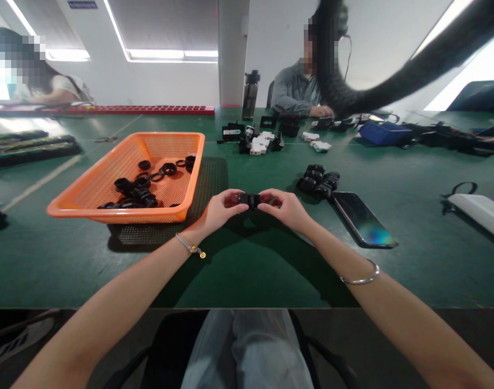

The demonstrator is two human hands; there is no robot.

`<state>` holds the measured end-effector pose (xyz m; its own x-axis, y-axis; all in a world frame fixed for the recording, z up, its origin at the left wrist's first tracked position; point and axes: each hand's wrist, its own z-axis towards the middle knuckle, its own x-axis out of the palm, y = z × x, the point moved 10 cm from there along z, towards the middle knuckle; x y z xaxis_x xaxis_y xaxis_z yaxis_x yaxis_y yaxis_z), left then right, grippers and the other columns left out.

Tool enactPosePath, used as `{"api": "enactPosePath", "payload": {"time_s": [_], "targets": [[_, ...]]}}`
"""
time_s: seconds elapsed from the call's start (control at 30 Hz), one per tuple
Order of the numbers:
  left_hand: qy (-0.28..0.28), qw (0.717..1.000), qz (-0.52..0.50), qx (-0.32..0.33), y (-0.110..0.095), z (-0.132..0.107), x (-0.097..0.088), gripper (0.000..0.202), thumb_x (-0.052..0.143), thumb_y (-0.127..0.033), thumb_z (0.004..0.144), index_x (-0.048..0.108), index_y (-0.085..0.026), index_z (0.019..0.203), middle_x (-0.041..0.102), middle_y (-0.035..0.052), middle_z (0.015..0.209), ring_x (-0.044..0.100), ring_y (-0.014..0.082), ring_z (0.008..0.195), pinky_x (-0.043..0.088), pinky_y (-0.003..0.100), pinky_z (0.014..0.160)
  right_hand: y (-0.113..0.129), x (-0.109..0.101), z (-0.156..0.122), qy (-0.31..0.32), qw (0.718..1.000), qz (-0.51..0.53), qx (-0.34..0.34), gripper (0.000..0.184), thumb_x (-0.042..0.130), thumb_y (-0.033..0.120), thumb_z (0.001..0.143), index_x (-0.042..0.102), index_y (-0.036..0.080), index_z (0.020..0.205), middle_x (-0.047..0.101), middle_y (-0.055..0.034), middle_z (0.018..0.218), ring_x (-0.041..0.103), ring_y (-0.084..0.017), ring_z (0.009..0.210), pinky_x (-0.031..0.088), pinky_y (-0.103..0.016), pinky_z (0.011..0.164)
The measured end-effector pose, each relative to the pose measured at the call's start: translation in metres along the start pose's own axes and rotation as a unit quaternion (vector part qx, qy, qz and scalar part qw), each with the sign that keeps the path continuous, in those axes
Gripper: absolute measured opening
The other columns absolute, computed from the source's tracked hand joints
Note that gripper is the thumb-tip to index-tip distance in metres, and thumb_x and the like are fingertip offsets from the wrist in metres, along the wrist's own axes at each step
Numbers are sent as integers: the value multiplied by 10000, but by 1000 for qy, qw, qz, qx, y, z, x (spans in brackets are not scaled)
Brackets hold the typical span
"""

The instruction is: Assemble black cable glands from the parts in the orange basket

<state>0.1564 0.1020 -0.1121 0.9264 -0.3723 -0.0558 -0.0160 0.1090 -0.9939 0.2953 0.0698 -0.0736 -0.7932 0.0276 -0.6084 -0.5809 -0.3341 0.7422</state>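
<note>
Between my two hands, just above the green table (247, 270), is a small black ribbed cylindrical part (251, 201). My left hand (225, 208) pinches its left end with thumb and fingers. At the right end, my right hand (285, 208) grips it the same way. Whether it is one piece or two joined pieces I cannot tell. Left of my hands stands an orange plastic basket (196, 183) holding several loose black rings and cylindrical parts (139, 186). A cluster of similar black parts (318, 181) lies to the right, beyond my right hand.
A smartphone (364, 219) lies right of my right forearm. Black and white parts (261, 140) are heaped farther back, near a dark bottle (250, 94). A blue bin (384, 133) sits at the back right. One person (297, 89) sits across the table, another (60, 89) at far left.
</note>
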Motion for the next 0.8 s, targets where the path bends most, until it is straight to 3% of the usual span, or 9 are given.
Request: {"api": "enactPosePath", "payload": {"time_s": [0.43,0.63,0.8], "targets": [[11,1000,11,4,-1,0,2,453,770,-231,585,618,-139,1002,708,51,915,664,177,869,505,356,874,-1,1,1,-2,1000,0,1,288,553,421,763,658,152,765,692,-48,727,555,-149,585,390,-267,566],[10,1000,16,9,-1,-1,3,441,768,-239,585,624,-139,990,700,44,892,657,165,838,510,337,842,1,6,0,20,1000,-13,-14,311,494,407,817,630,164,678,658,-20,631,517,-131,551,352,-251,552],[1,1000,4,8,-2,-1,1,431,759,-244,593,626,-124,985,689,36,865,641,132,766,510,302,799,1,5,1,17,999,-10,-26,344,439,400,853,620,170,672,665,-28,665,568,-154,619,380,-268,599]]}}
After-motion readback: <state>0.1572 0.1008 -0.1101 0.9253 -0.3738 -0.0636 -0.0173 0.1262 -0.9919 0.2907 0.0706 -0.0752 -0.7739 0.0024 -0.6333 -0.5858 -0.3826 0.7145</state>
